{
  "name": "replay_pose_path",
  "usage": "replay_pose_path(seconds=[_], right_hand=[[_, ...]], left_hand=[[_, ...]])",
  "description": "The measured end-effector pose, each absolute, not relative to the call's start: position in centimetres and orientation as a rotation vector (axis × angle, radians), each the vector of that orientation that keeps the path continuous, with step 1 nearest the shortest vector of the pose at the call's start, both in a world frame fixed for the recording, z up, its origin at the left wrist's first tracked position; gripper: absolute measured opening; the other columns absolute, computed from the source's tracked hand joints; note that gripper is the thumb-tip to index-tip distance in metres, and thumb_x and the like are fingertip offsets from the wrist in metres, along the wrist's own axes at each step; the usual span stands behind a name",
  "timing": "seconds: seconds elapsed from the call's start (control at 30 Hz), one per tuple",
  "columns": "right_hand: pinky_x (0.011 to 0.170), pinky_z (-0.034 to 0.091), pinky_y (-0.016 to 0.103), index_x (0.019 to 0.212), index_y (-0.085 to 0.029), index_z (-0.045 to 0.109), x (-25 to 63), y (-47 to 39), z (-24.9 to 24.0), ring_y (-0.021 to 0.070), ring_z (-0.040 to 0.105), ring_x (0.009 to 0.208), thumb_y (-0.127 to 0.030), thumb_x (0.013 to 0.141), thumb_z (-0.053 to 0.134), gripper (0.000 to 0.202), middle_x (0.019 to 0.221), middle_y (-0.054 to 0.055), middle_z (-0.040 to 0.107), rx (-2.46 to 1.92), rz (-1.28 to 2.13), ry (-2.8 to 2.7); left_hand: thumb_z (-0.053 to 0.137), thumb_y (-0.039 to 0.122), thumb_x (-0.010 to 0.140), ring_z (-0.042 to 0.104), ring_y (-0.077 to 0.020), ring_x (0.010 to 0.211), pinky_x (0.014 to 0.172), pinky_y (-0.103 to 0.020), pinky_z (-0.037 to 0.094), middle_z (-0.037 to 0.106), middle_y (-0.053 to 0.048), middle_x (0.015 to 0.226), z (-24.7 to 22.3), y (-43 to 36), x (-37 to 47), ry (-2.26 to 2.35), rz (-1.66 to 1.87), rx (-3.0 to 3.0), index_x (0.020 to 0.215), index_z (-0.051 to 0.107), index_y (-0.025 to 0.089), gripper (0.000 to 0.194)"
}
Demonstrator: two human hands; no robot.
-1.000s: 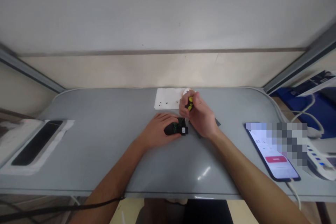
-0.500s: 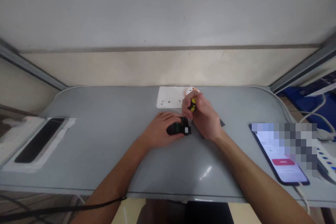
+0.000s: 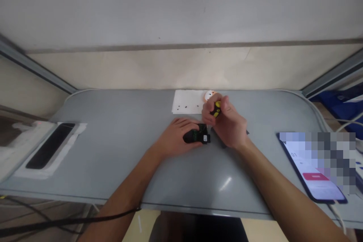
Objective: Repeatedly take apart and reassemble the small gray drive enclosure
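Note:
My left hand is closed around a small black device with a green circuit board, holding it against the table. A small white label shows near the device's right end. My right hand grips a screwdriver by its black and yellow handle. Its shaft points down at the device's upper right edge, though the tip is too small to make out. Beneath my right hand lies a dark flat piece, mostly covered by the hand.
Several tiny dark screws lie on a white sheet behind my hands. A round white-and-orange item sits on its right end. A dark phone lies at left; a lit, cabled phone at right. A wall closes the back.
The whole view has shifted slightly. The screwdriver leans a little differently and my right hand has moved slightly away from the device; my left hand keeps its hold.

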State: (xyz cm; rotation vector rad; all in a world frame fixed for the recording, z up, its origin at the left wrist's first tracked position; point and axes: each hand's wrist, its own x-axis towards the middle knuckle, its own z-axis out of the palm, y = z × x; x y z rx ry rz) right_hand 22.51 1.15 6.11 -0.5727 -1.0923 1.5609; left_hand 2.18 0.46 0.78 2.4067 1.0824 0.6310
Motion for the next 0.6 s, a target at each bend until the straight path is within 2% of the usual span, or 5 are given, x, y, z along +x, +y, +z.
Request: replay_pose_path(seconds=[0.17,0.37,0.6], right_hand=[[0.063,0.026,0.034,0.081,-0.024,0.058,22.60,1.19,5.98,0.0160,0.036,0.062,-0.060,0.102,0.055,0.041,0.067,-0.001,0.040,-0.551,1.521,-1.112],[0.063,0.026,0.034,0.080,-0.025,0.057,22.61,1.40,5.65,0.0164,0.035,0.060,-0.060,0.102,0.053,0.042,0.064,-0.002,0.037,-0.493,1.547,-1.096],[0.062,0.023,0.034,0.080,-0.024,0.058,22.88,1.51,5.58,0.0158,0.034,0.059,-0.057,0.104,0.050,0.042,0.064,-0.001,0.039,-0.468,1.551,-1.095]], left_hand=[[0.084,0.046,0.088,0.070,-0.0266,0.125,0.114,-0.048,0.045,0.075,-0.001,0.135,0.94,0.48,2.25,1.045,0.637,2.402,0.111,0.069,0.028,0.034],[0.083,0.052,0.088,0.069,-0.0282,0.126,0.114,-0.048,0.046,0.075,-0.003,0.133,0.72,0.51,2.20,1.070,0.630,2.407,0.116,0.069,0.027,0.040],[0.084,0.048,0.088,0.068,-0.0290,0.127,0.115,-0.049,0.046,0.075,-0.003,0.134,0.81,0.55,2.20,1.084,0.602,2.403,0.120,0.069,0.028,0.041]])
